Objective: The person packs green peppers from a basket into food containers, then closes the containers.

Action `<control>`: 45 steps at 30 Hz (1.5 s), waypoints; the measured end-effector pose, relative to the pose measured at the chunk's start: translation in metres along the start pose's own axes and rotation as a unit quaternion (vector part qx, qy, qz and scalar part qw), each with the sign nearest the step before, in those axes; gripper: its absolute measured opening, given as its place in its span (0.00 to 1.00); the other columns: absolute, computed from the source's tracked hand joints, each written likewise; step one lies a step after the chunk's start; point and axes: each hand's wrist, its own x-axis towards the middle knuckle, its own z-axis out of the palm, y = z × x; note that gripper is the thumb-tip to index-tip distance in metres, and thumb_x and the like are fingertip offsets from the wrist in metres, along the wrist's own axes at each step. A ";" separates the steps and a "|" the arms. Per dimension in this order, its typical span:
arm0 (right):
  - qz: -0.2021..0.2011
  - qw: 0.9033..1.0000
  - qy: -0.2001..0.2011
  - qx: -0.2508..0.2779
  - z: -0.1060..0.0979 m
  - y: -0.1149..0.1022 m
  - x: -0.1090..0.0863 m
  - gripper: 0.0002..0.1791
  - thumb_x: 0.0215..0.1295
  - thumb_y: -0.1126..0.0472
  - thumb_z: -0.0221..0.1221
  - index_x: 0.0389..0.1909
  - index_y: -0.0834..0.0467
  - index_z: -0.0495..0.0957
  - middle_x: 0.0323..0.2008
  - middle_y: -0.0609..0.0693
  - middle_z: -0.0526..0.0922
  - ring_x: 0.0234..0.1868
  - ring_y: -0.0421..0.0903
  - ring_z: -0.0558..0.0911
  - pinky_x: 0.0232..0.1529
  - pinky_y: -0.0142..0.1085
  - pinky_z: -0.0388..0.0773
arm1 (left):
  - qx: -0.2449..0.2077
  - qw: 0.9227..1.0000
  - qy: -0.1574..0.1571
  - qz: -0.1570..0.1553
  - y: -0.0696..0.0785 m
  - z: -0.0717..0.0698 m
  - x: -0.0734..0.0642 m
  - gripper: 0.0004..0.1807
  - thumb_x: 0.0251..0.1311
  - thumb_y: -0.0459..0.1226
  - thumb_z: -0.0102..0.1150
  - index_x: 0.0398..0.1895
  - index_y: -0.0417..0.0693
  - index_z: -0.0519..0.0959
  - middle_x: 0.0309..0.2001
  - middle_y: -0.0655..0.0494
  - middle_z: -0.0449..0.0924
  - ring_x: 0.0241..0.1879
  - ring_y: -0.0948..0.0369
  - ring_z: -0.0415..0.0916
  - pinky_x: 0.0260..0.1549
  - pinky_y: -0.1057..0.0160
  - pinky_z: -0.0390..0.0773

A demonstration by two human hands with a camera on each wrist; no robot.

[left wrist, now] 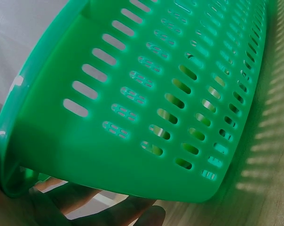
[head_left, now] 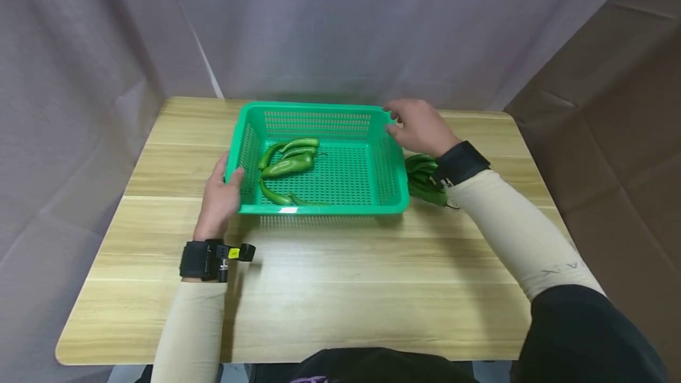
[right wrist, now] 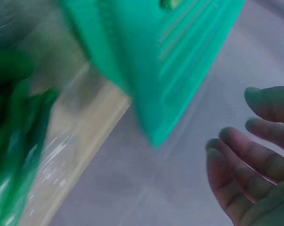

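A green plastic basket [head_left: 324, 210] with slotted walls sits over the table, tipped toward me in the head view. Inside it, toward the left, lie several green peppers [head_left: 289, 166]. My left hand [head_left: 219, 203] grips the left rim, thumb over the top; the left wrist view shows its fingers [left wrist: 116, 214] under the basket's end. At the back right corner, my right hand [head_left: 422, 126] overlaps the rim in the head view. In the right wrist view its fingers [right wrist: 236, 172] are loosely bent, apart from the basket, holding nothing.
More green peppers [head_left: 422, 179] lie to the right of the basket, partly hidden by my right wrist; clear plastic [right wrist: 52, 165] shines around them in the right wrist view. The wooden table [head_left: 362, 288] ends at the back against a grey curtain [head_left: 340, 28].
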 end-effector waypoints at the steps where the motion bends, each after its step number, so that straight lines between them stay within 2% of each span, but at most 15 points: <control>1: -0.009 1.000 -0.018 -0.003 0.002 -0.006 0.008 0.25 0.75 0.61 0.60 0.69 0.64 0.75 0.57 0.66 0.84 0.56 0.62 0.83 0.56 0.56 0.80 | 0.000 1.000 0.000 0.000 0.000 0.000 -0.001 0.34 0.83 0.46 0.42 0.86 0.66 0.46 0.83 0.50 0.55 0.77 0.47 0.61 0.73 0.41 0.67; 4: -0.036 0.997 -0.068 -0.014 0.012 -0.022 0.032 0.24 0.75 0.61 0.59 0.69 0.64 0.75 0.60 0.65 0.83 0.60 0.61 0.82 0.61 0.55 0.79 | 0.004 1.000 0.002 0.000 0.000 0.001 -0.002 0.34 0.82 0.47 0.42 0.86 0.65 0.47 0.84 0.50 0.54 0.78 0.47 0.59 0.73 0.41 0.67; 9: -0.061 0.990 -0.128 -0.020 0.036 -0.044 0.061 0.23 0.78 0.62 0.56 0.69 0.62 0.75 0.66 0.61 0.81 0.65 0.59 0.81 0.66 0.52 0.77 | 0.014 1.000 0.002 0.006 0.002 0.005 -0.002 0.34 0.82 0.47 0.42 0.86 0.65 0.47 0.84 0.52 0.52 0.79 0.46 0.58 0.74 0.41 0.66; 15: -0.052 0.980 -0.192 -0.030 0.066 -0.059 0.085 0.24 0.79 0.66 0.50 0.72 0.62 0.72 0.72 0.60 0.76 0.72 0.58 0.75 0.72 0.51 0.73 | 0.023 1.000 0.001 0.011 0.003 0.012 -0.001 0.34 0.82 0.46 0.43 0.86 0.62 0.47 0.85 0.52 0.49 0.81 0.47 0.53 0.77 0.40 0.60; 19: -0.041 0.979 -0.193 -0.044 0.088 -0.062 0.095 0.26 0.78 0.69 0.48 0.74 0.61 0.70 0.74 0.59 0.74 0.73 0.57 0.74 0.74 0.49 0.72 | 0.031 0.999 0.002 0.014 0.003 0.015 -0.001 0.35 0.82 0.46 0.43 0.86 0.61 0.46 0.85 0.52 0.47 0.83 0.47 0.48 0.79 0.40 0.55; 22: -0.034 0.980 -0.189 -0.051 0.103 -0.063 0.099 0.27 0.76 0.72 0.47 0.74 0.61 0.70 0.73 0.59 0.74 0.69 0.57 0.77 0.71 0.49 0.74 | 0.026 1.000 0.000 0.008 0.002 0.019 -0.001 0.35 0.82 0.46 0.43 0.86 0.62 0.46 0.85 0.51 0.48 0.81 0.45 0.53 0.77 0.40 0.60; 24: -0.031 0.980 -0.187 -0.060 0.112 -0.063 0.100 0.23 0.74 0.73 0.47 0.67 0.61 0.76 0.66 0.60 0.79 0.61 0.56 0.80 0.64 0.46 0.77 | 0.028 1.000 0.000 0.006 0.001 0.022 -0.002 0.35 0.82 0.46 0.43 0.86 0.62 0.46 0.85 0.50 0.49 0.80 0.45 0.55 0.76 0.40 0.62; 27: -0.023 0.981 -0.178 -0.075 0.120 -0.063 0.096 0.19 0.73 0.74 0.50 0.59 0.60 0.80 0.58 0.59 0.83 0.55 0.55 0.82 0.56 0.45 0.78 | 0.036 0.999 0.000 0.005 0.002 0.025 -0.003 0.35 0.82 0.46 0.43 0.86 0.62 0.47 0.85 0.49 0.50 0.80 0.44 0.56 0.75 0.39 0.64; 29: -0.015 0.982 -0.175 -0.074 0.124 -0.064 0.093 0.18 0.72 0.74 0.51 0.57 0.60 0.81 0.56 0.58 0.84 0.55 0.55 0.82 0.56 0.45 0.79 | 0.039 0.999 0.000 0.003 0.002 0.026 -0.004 0.35 0.82 0.46 0.43 0.86 0.62 0.47 0.85 0.49 0.50 0.79 0.43 0.57 0.74 0.39 0.65; 31: -0.007 0.983 -0.174 -0.067 0.125 -0.065 0.091 0.22 0.71 0.74 0.53 0.63 0.59 0.80 0.60 0.58 0.83 0.60 0.56 0.82 0.61 0.46 0.80 | 0.040 0.999 0.000 0.000 0.003 0.026 -0.004 0.35 0.82 0.46 0.43 0.86 0.63 0.47 0.85 0.49 0.50 0.78 0.42 0.59 0.73 0.38 0.67; 33: -0.003 0.984 -0.171 -0.055 0.125 -0.066 0.090 0.22 0.71 0.74 0.52 0.63 0.60 0.79 0.59 0.58 0.84 0.59 0.55 0.82 0.61 0.45 0.80 | 0.041 0.999 0.000 -0.002 0.004 0.025 -0.004 0.35 0.82 0.47 0.44 0.86 0.64 0.47 0.85 0.49 0.50 0.79 0.43 0.58 0.74 0.38 0.65; 37: -0.003 0.985 -0.167 -0.048 0.127 -0.067 0.094 0.16 0.70 0.73 0.53 0.54 0.60 0.82 0.46 0.56 0.84 0.46 0.51 0.80 0.48 0.41 0.75 | 0.044 0.999 0.002 0.006 0.004 0.022 -0.004 0.35 0.82 0.47 0.43 0.86 0.64 0.46 0.85 0.51 0.48 0.82 0.43 0.52 0.77 0.38 0.59; 39: -0.004 0.984 -0.169 -0.050 0.129 -0.067 0.095 0.11 0.71 0.73 0.54 0.46 0.60 0.82 0.37 0.54 0.81 0.39 0.50 0.74 0.42 0.41 0.68 | 0.042 0.999 -0.001 0.006 0.003 0.022 -0.005 0.35 0.82 0.48 0.43 0.86 0.64 0.46 0.85 0.50 0.49 0.81 0.43 0.54 0.76 0.37 0.61; 43: -0.004 0.984 -0.170 -0.058 0.137 -0.066 0.095 0.08 0.71 0.72 0.56 0.38 0.58 0.80 0.30 0.50 0.74 0.34 0.47 0.70 0.39 0.40 0.65 | 0.035 0.999 -0.003 -0.004 0.000 0.023 -0.006 0.35 0.82 0.48 0.42 0.86 0.65 0.46 0.84 0.48 0.51 0.78 0.42 0.59 0.73 0.38 0.67; 45: -0.009 0.984 -0.167 -0.065 0.140 -0.067 0.095 0.07 0.71 0.72 0.57 0.40 0.57 0.80 0.30 0.50 0.74 0.33 0.47 0.70 0.38 0.39 0.67 | 0.037 0.999 -0.003 -0.004 -0.001 0.023 -0.006 0.35 0.82 0.48 0.42 0.86 0.64 0.46 0.84 0.48 0.52 0.78 0.42 0.60 0.72 0.38 0.67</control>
